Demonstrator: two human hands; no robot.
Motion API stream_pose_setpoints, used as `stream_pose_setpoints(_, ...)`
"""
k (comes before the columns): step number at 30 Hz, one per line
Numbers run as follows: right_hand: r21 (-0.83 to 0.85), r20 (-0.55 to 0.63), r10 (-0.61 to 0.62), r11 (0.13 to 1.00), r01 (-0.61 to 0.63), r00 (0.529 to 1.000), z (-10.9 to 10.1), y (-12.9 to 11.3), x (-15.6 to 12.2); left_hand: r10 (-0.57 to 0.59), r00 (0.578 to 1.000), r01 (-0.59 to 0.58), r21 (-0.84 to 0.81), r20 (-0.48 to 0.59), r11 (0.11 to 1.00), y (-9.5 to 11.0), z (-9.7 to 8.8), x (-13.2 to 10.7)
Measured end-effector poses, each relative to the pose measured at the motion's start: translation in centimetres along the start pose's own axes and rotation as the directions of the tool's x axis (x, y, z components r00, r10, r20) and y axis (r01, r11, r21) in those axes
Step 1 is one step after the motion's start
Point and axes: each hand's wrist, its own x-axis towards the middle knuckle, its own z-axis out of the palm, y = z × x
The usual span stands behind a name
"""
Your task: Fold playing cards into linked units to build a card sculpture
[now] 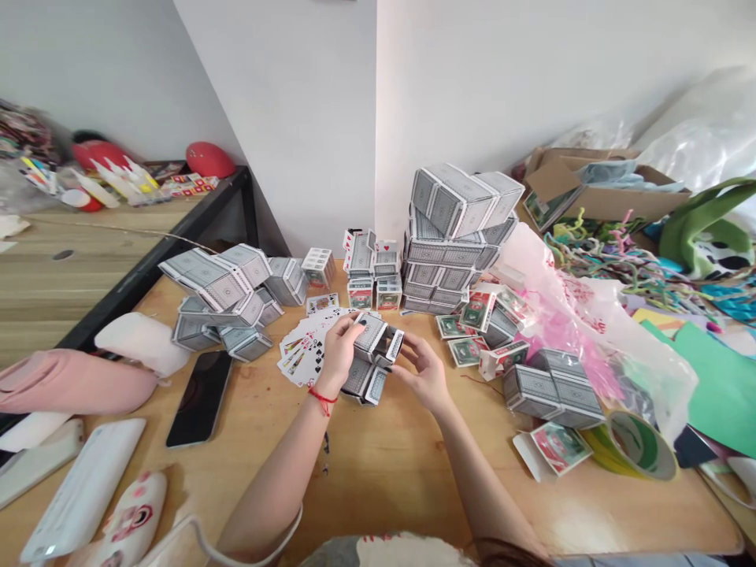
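Left hand (342, 350) and right hand (426, 374) meet over the middle of the desk (395, 488), 2 forearms angling inward from the near edge; the left wrist bears 1 red bracelet (322, 400).

Count: 1 card box (371, 332) between the hands, 1 lower box (363, 382) directly beneath it; whether these 2 are joined cannot be told. 1 tall stack (440, 276) beyond, at least 4 layers visible. 2 cartons (360, 295) stand side by side left of that stack, folded cards above them. 1 black phone (199, 398) lies near the left edge; 1 tape roll (631, 445) at the right. Loose cards (304, 346), face up, lie fanned beside the left hand; overlap prevents a count.

Left hand is closed on the card box, thumb on top. Right hand is partly curled, thumb and forefinger parted about the box's open right end; firmness of grip cannot be told.
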Motion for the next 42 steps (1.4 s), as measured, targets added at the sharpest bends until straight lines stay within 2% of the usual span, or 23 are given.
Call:
stream_pose_setpoints(4, -0.021, 0.006, 0.005, 1.0, -0.005, 1.0, -0.01, -0.07, 0.04, -0.009, 1.0, 0.009, -0.019, 0.016, 1.0, 0.02, -0.12, -0.09)
stream_pose_setpoints(12, -0.014, 0.012, -0.007, 1.0, 0.007, 1.0, -0.08, -0.2, -0.04, 0.044, 0.997, -0.048, 0.061, 0.068, 0.997, 0.19, -0.08, -0.12)
stream_pose_setpoints(18, -0.01, -0.005, 0.012, 1.0, -0.012, 1.0, -0.08, -0.17, -0.13, 0.011, 0.995, -0.013, 0.021, 0.102, 1.0, 0.16, -0.36, -0.17)
stream_pose_setpoints(28, -0.042, -0.024, -0.014, 0.999, 0.013, 1.0, 0.01, -0.01, -0.15, -0.006, 0.996, 0.012, -0.071, 0.087, 0.997, -0.38, -0.47, -0.13)
stream_pose_setpoints(37, -0.139, 0.026, -0.014, 0.99, 0.017, 1.0, -0.36, -0.61, -0.22, 0.058, 0.994, -0.058, -0.006, 0.096, 0.998, -0.39, -0.09, 0.15)
stream_pose_setpoints(42, -0.189, 0.029, -0.019, 0.982, 0.024, 0.999, -0.21, -0.8, -0.2, -0.007, 0.998, 0.011, -0.065, 0.068, 0.998, -0.39, -0.45, 0.47)
